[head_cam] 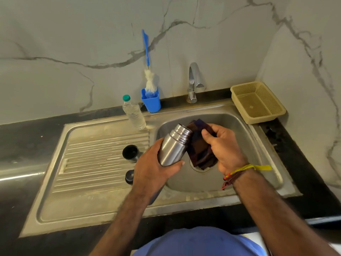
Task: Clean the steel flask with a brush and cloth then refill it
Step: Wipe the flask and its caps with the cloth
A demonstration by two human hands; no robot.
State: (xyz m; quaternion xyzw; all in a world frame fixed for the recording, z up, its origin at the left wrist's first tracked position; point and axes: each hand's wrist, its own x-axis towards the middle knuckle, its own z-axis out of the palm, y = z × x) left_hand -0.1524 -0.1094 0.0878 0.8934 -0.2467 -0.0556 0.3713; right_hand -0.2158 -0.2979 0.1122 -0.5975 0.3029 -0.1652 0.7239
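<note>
My left hand (pixel 154 166) grips the steel flask (pixel 174 145) by its lower body and holds it tilted over the sink basin (pixel 238 126), open mouth pointing up and away. My right hand (pixel 224 146) holds a dark brown and blue cloth (pixel 200 150) bunched against the flask's right side. The bottle brush (pixel 148 78) with a blue handle stands bristles down in a blue holder (pixel 152 102) behind the sink. A clear water bottle (pixel 133 112) with a green cap stands at the drainboard's back edge. The flask's black cup (pixel 130 152) and black stopper (pixel 129 176) sit on the drainboard.
A chrome tap (pixel 193 80) rises behind the basin. A beige plastic basket (pixel 258 102) sits on the black counter at the right, against the marble wall. The ribbed steel drainboard (pixel 92 163) stretches to the left.
</note>
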